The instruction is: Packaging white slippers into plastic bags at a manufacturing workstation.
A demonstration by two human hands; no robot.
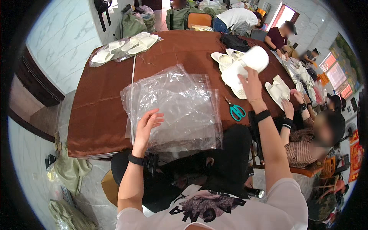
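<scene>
My left hand (146, 125) hovers over the near left part of a stack of clear plastic bags (174, 109). Its fingers are stretched out and nothing is in them. At the right, my right hand (252, 87) grips a white slipper (256, 58) by its side, with the thumb and fingers on it. Beneath and behind that one lie more white slippers (223, 58), partly covered by it. Teal-handled scissors (236, 111) rest on the brown tablecloth, between the bags and my right forearm.
Bagged white slippers (140, 43) lie at the table's far left. A thin white strip (133, 74) runs across the brown tablecloth (94, 115). To my right, a seated co-worker handles another white slipper (279, 92). A black bag (234, 42) sits at the far right. Other people work beyond.
</scene>
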